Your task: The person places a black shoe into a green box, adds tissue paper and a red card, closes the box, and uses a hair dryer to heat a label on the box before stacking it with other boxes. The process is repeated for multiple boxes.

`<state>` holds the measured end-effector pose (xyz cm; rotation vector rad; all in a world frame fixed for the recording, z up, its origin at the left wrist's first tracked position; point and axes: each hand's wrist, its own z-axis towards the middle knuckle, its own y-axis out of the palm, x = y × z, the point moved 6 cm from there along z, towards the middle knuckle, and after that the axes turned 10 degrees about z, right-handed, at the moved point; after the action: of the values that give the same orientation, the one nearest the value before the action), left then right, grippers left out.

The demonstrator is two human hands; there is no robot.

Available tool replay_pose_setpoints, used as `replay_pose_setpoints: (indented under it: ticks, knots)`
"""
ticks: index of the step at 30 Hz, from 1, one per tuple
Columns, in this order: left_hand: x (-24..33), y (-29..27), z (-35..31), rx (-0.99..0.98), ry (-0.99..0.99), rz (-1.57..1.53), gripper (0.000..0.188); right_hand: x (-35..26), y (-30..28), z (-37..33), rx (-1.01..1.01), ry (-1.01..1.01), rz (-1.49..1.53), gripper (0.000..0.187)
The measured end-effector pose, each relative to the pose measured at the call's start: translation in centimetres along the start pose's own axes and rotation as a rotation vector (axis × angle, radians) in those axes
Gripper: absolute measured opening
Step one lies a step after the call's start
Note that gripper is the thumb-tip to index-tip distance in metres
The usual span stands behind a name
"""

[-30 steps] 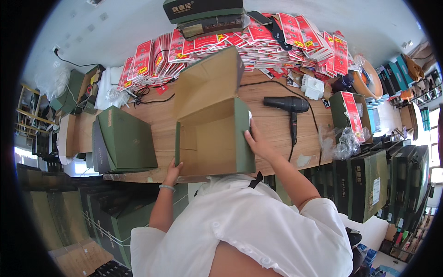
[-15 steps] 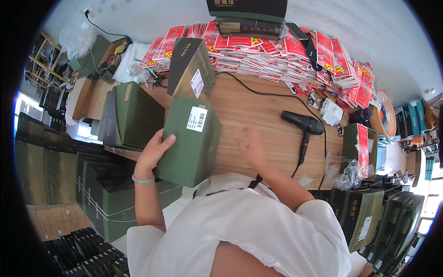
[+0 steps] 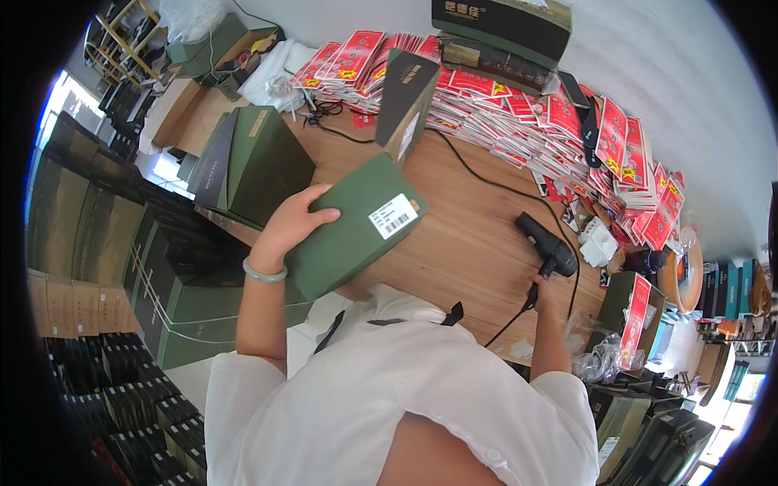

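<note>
A green box (image 3: 344, 231) with a white barcode label (image 3: 393, 216) is tilted at the near left edge of the table. My left hand (image 3: 293, 225) is closed on its left end, thumb lying over the top face. To the right, my right hand (image 3: 548, 292) is wrapped around the handle of a black hair dryer (image 3: 541, 241), whose nozzle points up and left. Its cord runs down from the handle. Just behind the green box stands a dark box (image 3: 405, 93), and a larger green box (image 3: 263, 166) sits to its left.
Red printed packets (image 3: 502, 113) are heaped along the wall, with dark boxes (image 3: 502, 32) on top. A black cable (image 3: 478, 162) crosses the wooden table (image 3: 462, 235). White plugs (image 3: 597, 241) and an open green box (image 3: 628, 304) lie right. Strapped boxes (image 3: 190, 300) stand at lower left.
My right hand has moved right and taken hold of the hair dryer's handle. The green box in my left hand has turned, its labelled end swinging right. The whole view has shifted.
</note>
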<state>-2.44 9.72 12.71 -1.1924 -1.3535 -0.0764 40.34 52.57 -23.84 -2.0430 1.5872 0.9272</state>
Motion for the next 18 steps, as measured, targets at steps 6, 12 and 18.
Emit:
replay_pose_setpoints:
  ticks: [6,12,18]
  knots:
    - [-1.5,1.9,-0.3,0.077,-0.028,-0.052,0.044,-6.7,8.3,-14.6,-0.185,-0.164,0.019,0.025]
    - [-0.7,2.0,-1.4,0.160,-0.038,0.044,0.045,-14.4,12.9,-27.7,-0.258,-0.591,-0.140,0.033]
    - [-0.6,2.1,-1.8,0.346,-0.050,0.277,0.044,-18.7,17.9,-37.0,-0.485,-0.701,-0.312,0.059]
